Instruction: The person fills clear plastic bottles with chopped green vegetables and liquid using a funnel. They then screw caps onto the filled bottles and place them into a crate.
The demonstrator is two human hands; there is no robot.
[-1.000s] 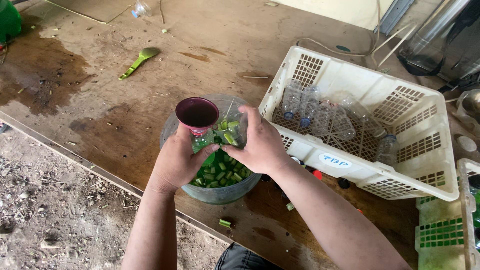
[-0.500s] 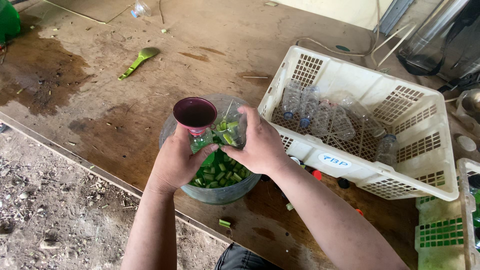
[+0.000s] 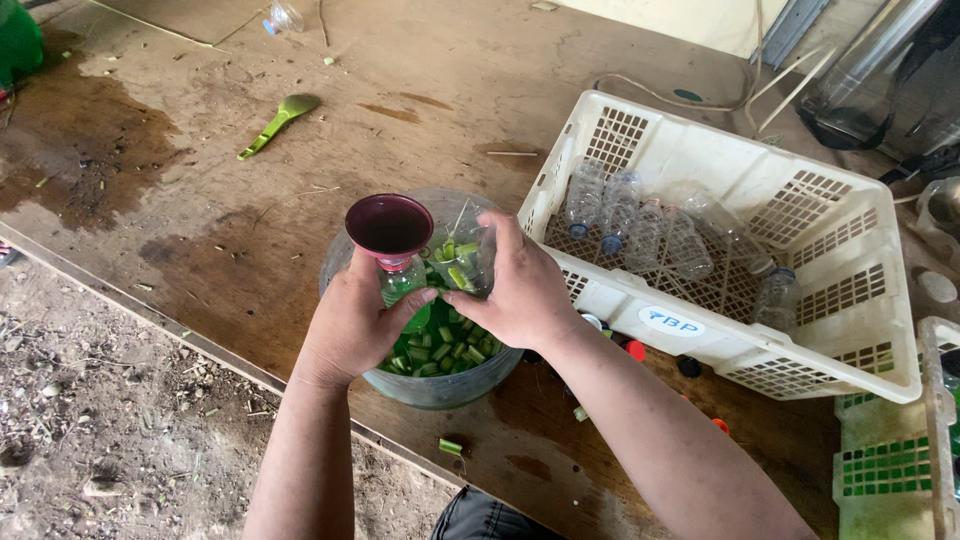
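Gripped by the left hand, a funnel-topped bottle is being steadied over the bowl near the counter's front edge while the right hand is pinching cut green pieces beside the maroon funnel.

- The left hand is curled, palm turned inward, its fingers and thumb closed in a grip.
- The right hand sits just beside it, back upward, fingers bent down in a pinch.
- Both forearms are bare, rising from the lower edge and converging toward the hands.
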